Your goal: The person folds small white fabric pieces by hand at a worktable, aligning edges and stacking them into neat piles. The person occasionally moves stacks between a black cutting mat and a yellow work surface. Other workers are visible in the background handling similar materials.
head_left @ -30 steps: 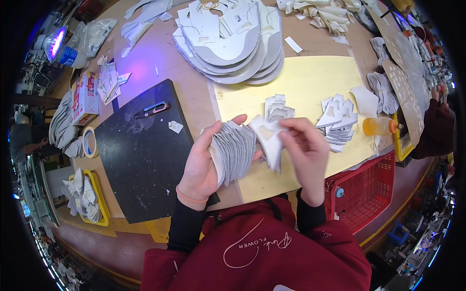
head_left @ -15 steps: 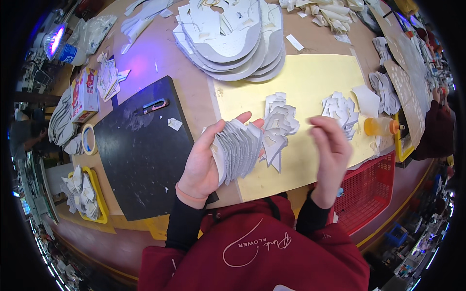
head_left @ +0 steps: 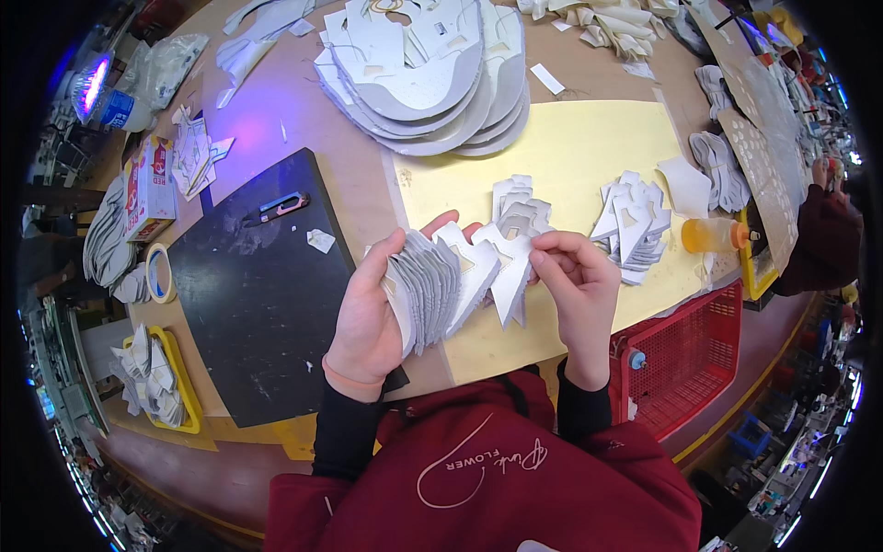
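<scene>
A thick stack of cut white pieces with grey edges [head_left: 421, 293] stands fanned in my left hand [head_left: 361, 322], its fingers closed round them. Thumb and fingertips of my right hand [head_left: 581, 299] pinch the corner of one white notched piece [head_left: 506, 274], to the right of the stack. Another white piece leans out from the stack beside it. Just behind the pinched piece, a small pile of similar pieces [head_left: 522, 204] lies on a yellow sheet [head_left: 607, 129], partly hidden. A second pile [head_left: 633, 225] is farther right.
Large layered white-grey panels [head_left: 409, 101] lie at the back. On the left are a black mat [head_left: 262, 340] with a utility knife [head_left: 276, 210], a tape roll [head_left: 159, 273] and a yellow tray [head_left: 191, 391]. An orange bottle [head_left: 706, 235] and a red basket [head_left: 685, 368] are at right.
My right hand has moved left, from empty above the sheet to pinching a white piece beside the stack. The front pieces now stand apart from the stack in my left hand.
</scene>
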A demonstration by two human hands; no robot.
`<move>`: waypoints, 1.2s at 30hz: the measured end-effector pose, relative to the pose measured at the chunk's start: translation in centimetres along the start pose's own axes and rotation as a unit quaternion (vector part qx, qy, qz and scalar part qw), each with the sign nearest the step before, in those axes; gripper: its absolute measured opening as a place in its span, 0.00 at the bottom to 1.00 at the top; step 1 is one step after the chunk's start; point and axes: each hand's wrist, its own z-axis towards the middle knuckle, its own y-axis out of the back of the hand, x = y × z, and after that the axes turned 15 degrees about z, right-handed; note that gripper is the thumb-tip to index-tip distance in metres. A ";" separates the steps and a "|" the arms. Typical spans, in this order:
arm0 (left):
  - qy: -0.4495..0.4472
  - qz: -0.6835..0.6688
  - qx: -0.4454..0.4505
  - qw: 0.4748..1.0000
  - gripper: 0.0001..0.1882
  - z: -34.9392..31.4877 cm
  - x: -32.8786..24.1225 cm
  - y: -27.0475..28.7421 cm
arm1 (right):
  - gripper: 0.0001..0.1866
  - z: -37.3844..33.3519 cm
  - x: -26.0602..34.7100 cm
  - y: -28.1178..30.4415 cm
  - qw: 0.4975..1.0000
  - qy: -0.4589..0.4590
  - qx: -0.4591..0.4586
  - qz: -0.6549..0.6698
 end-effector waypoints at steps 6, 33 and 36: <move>-0.015 -0.018 -0.012 1.000 0.34 0.0 -0.1 0.8 | 0.07 -0.6 0.0 0.5 0.998 0.039 -0.031 -0.024; 0.021 0.019 -0.007 1.000 0.31 -0.1 0.3 0.3 | 0.10 0.6 -0.7 -3.4 0.992 0.055 0.037 -0.104; 0.020 0.026 -0.028 0.999 0.31 0.0 0.3 -0.1 | 0.11 0.5 -0.2 -3.8 0.990 0.055 0.025 -0.126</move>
